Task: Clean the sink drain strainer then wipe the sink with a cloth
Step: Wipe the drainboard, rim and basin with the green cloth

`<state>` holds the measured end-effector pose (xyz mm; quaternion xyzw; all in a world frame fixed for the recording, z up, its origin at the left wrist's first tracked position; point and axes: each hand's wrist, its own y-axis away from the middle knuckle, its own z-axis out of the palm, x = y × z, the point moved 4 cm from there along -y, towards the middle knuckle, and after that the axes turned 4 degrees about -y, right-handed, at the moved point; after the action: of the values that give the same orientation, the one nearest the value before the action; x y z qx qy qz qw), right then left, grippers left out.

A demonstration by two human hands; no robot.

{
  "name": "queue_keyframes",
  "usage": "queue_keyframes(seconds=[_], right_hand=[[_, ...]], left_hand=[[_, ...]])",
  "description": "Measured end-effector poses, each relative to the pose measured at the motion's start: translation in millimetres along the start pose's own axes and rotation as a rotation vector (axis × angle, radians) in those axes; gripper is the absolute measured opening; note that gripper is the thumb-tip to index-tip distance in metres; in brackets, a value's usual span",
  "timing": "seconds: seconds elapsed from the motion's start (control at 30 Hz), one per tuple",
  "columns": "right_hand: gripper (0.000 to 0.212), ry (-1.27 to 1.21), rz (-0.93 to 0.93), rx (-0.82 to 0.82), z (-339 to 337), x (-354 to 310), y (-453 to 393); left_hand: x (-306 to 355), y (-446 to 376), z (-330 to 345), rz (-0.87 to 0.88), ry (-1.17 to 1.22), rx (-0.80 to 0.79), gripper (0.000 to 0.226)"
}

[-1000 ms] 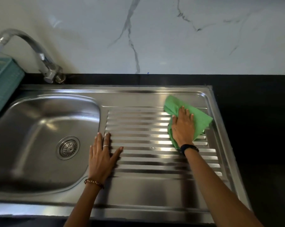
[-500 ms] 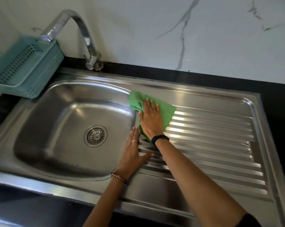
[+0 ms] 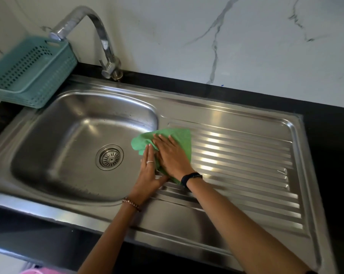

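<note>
Leftward slides your green cloth (image 3: 179,138), crumpled over the basin (image 3: 72,135) edge; right hand (image 3: 172,155) fingers spread flat on it, left hand (image 3: 149,173) fingers together alongside.

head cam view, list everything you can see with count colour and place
sink: 1, steel, basin at left, set in the counter
drain strainer: 1, steel, in the basin floor
drainboard: 1, ribbed steel, right of the basin
tap: 1, chrome, behind the basin, spout turned toward the basket
basket: 1, teal, perforated, at the far left
counter: 1, black, around the sink
wall: 1, white marble, behind
cloth: 1, green, at the basin's right edge
left hand: flat beside the cloth, ring and bead bracelet
right hand: flat on the cloth, black wristband
</note>
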<state>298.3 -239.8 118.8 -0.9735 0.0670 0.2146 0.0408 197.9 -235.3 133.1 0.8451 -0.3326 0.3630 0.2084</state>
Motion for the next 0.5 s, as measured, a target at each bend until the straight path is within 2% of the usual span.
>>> queue_keyframes(seconds=[0.1,0.27,0.4,0.5], right_hand=[[0.046,-0.057,0.035,0.037,-11.1,15.0,22.1],[0.046,-0.074,0.188,0.134,-39.7,63.8,69.2],[0.041,-0.104,0.364,0.225,-65.9,110.0,117.0],[0.038,-0.095,0.452,0.301,-85.1,140.7,154.9]], left_hand=[[2.8,7.7,13.5,0.056,-0.202,-0.030,0.100],[23.9,17.7,46.6,0.048,-0.383,-0.033,0.087],[71.7,22.7,101.1,0.201,-0.536,-0.170,0.079],[104.9,30.7,145.9,0.294,-0.555,-0.287,0.085]])
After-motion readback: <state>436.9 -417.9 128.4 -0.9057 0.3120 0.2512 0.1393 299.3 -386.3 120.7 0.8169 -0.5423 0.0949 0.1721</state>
